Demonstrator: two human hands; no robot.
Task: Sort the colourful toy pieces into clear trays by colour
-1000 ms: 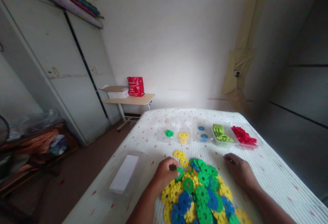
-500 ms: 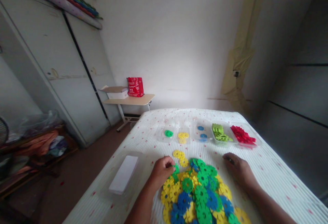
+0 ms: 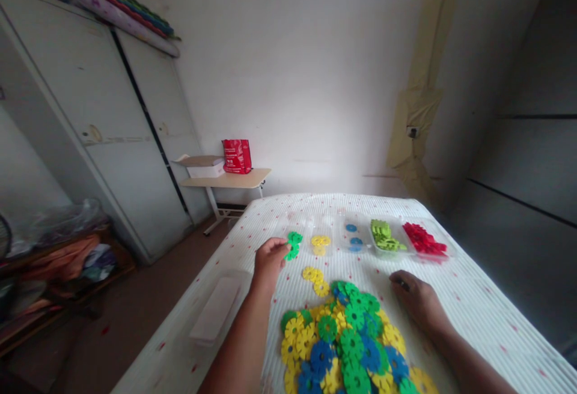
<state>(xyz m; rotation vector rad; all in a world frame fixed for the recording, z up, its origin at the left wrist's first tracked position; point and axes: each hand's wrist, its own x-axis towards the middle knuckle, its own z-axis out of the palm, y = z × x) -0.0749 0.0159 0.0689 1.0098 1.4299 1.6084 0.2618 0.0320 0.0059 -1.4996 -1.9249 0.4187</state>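
Observation:
My left hand (image 3: 269, 256) pinches a green notched plastic disc (image 3: 292, 252) at the near edge of a clear container, where other green discs (image 3: 295, 238) lie. To the right of my lower left arm spreads a heap of yellow, green and blue notched discs (image 3: 351, 340). Beyond the heap, several loose yellow discs (image 3: 314, 275) rest on the cloth. My right hand (image 3: 418, 298) lies on the table right of the heap, fingers curled inward; whatever is inside them, if anything, is hidden.
Along the far side stand clear containers with yellow discs (image 3: 320, 241), blue discs (image 3: 351, 228), light-green pieces (image 3: 385, 236) and red pieces (image 3: 424, 239). A clear tray with a white slab (image 3: 216, 311) sits on the left. Behind is a small table (image 3: 247, 178) with a red bag (image 3: 237, 157).
My left hand has moved from the heap's far left edge forward to the container of green discs, carrying a green disc. My right hand has stayed about where it was.

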